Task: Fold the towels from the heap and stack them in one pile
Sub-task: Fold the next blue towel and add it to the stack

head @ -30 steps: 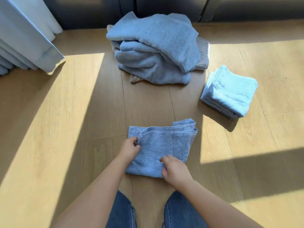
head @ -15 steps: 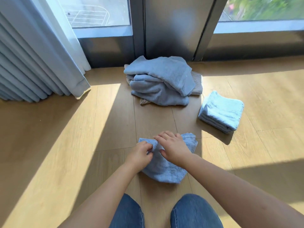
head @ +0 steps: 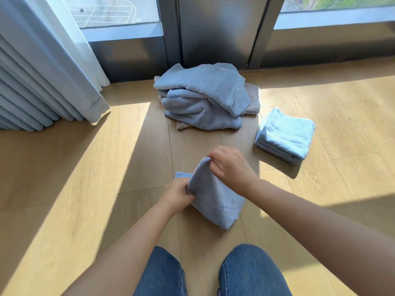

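While the left hand (head: 177,196) gripped the left edge of the folded blue towel (head: 215,204), the right hand (head: 232,167) pinched its top corner, holding it tilted above the wooden floor (head: 85,189) (whether its low end touched was unclear). The heap (head: 203,99) lay at twelve o'clock, the folded pile (head: 285,135) at two o'clock, near the heap.

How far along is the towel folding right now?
Done: a pile of folded towels sits on the floor to the right. In hand: the left hand and right hand both grip a nearly folded blue towel, raised on edge. Left: the heap beyond holds more unfolded towels.
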Demonstrator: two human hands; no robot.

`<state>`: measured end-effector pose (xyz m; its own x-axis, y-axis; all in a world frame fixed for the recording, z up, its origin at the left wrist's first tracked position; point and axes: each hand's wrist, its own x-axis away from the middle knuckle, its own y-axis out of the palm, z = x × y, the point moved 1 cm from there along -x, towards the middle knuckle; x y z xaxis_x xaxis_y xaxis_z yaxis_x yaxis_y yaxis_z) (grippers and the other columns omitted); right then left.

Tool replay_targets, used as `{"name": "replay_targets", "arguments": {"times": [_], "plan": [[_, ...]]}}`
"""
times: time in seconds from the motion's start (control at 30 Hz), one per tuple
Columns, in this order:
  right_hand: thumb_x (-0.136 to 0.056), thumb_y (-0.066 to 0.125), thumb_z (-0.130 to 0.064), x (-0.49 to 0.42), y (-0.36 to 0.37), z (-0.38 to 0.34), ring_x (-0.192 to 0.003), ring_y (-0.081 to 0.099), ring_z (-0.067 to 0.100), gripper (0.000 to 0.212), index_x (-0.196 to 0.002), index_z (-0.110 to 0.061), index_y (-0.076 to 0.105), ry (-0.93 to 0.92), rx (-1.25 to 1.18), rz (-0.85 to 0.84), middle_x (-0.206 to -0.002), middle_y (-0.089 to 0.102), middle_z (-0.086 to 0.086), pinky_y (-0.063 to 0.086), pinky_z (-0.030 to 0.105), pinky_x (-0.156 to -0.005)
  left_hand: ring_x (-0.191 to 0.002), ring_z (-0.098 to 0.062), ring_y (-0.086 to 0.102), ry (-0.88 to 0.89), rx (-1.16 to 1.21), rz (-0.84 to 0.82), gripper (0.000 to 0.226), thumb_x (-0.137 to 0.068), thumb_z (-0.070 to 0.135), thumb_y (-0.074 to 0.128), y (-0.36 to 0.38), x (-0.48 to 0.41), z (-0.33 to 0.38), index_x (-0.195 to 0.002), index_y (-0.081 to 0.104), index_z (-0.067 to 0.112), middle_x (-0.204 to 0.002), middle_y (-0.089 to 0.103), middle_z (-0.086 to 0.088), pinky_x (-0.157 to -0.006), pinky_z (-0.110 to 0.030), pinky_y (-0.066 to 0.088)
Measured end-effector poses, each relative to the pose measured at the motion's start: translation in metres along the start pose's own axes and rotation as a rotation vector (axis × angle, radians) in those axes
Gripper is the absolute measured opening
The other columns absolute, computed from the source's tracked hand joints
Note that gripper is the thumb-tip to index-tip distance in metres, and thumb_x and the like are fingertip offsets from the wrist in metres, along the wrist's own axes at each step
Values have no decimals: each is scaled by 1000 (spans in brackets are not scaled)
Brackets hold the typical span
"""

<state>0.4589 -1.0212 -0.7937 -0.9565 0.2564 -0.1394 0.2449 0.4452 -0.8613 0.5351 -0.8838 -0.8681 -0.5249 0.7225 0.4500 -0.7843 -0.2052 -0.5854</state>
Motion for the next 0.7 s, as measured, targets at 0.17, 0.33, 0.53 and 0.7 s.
{"name": "replay_targets", "arguments": {"times": [0.17, 0.33, 0.53, 0.7], "plan": [[-88, 37, -18, -15, -57, 13, -66, 47, 7, 27, -99, -1, 54, 172, -270, 260, -72, 47, -12, 34, 14, -62, -78, -26, 45, -80, -362, 119, 30, -79, 10, 51, -16, -7, 6, -56, 36, 21, -61, 48, 5, -63, -27, 25], [-94, 36, -9, -26, -113, 28, -68, 45, -21, 18, -101, 1, 51, 178, -229, 587, -74, 38, -20, 32, 0, -61, -68, -24, 45, -139, -235, 153, 38, -83, 6, 49, -37, -20, 9, -52, 37, 23, -57, 41, 2, -65, -28, 25], [-95, 35, -14, -22, -161, 46, -67, 43, -14, 10, -89, -21, 36, 277, -168, 713, -74, 35, -20, 29, 2, -62, -49, -3, 36, 16, -15, 320, 26, -84, 3, 60, -109, -9, 38, -61, 52, 12, -54, 40, 0, -48, -16, 27], [-98, 35, -15, -9, -181, 58, -86, 39, 11, 7, -98, -14, 42, 475, -266, 744, -80, 42, -9, 31, 0, -58, -64, -18, 48, 108, -21, 379, 3, -85, 8, 62, -172, 4, 86, -85, 61, 6, -67, 48, -3, -44, -12, 46]]}}
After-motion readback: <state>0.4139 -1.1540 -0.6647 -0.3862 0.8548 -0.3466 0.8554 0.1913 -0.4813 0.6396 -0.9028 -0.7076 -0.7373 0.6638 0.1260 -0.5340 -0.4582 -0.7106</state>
